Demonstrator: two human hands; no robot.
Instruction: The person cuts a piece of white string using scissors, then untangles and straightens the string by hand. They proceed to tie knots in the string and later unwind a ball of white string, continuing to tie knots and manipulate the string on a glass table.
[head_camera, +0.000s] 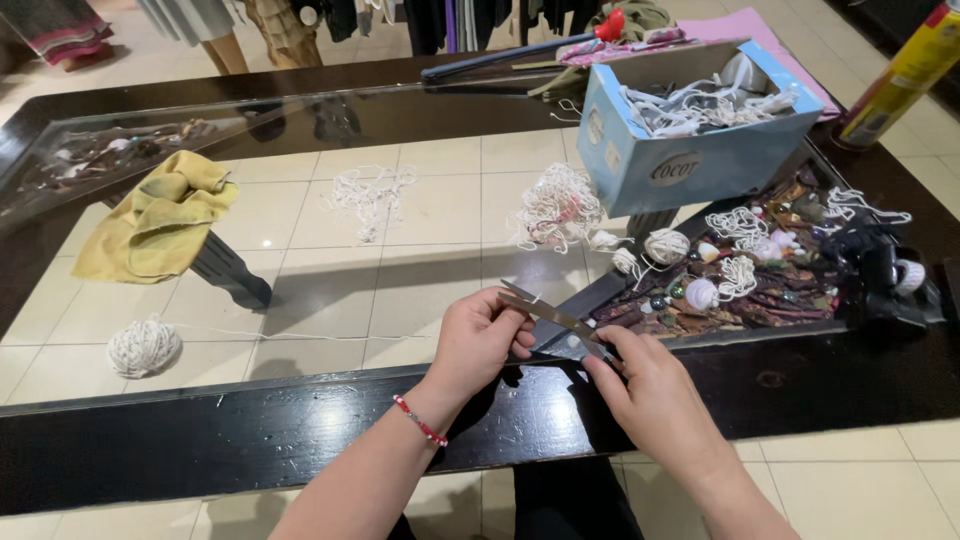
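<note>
Head view, low centre: scissors (556, 318), blades parted, held over the glass table's dark front rim (200, 430). Right hand (655, 395) closed on the handles; left hand (480, 335) pinching at the blade tips, apparently steadying something too small to identify. Blue box of cord (690, 130) at one o'clock; yellow cloth (165, 215) at ten; string ball (143, 347) at nine.

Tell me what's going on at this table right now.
A person seated at a glass-topped table holds a pair of scissors in both hands: the left hand at the blade tips, the right hand at the handle end. White string lies around in balls and loose tangles, with more in an open blue box. A yellow cloth sits at the left.
</note>
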